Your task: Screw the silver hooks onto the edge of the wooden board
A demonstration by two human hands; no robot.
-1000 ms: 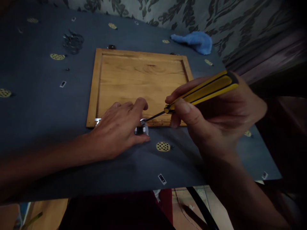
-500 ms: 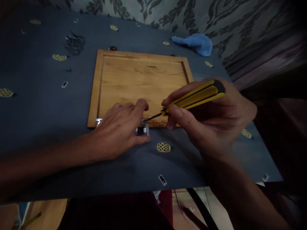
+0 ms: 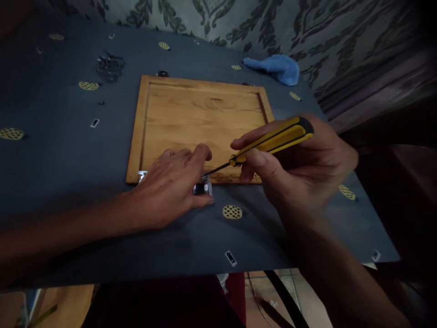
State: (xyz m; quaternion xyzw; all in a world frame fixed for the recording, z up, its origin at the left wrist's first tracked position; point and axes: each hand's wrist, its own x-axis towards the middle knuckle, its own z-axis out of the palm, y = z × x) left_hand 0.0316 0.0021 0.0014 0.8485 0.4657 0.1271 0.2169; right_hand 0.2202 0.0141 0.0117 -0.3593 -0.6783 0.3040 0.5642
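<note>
Here, R grip (image 3: 300,166) clamped on screwdriver (image 3: 275,139), L grip (image 3: 170,184) on hinge (image 3: 207,187), cloth (image 3: 283,69) nr panel (image 3: 201,120)

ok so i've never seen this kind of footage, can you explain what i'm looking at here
There is no robot here, just a person working with two bare hands. All the pictures come from one camera worn on the person's head, looking forward and down, so the hands reach in from the near side.

The right hand holds a yellow and black screwdriver, its tip down at a small metal hinge. The left hand rests over the near edge of a wooden panel, its fingers around that hinge.

The panel lies flat on a dark table printed with pineapples. Farther back are a blue cloth and a little pile of metal bits, too blurred to name.
</note>
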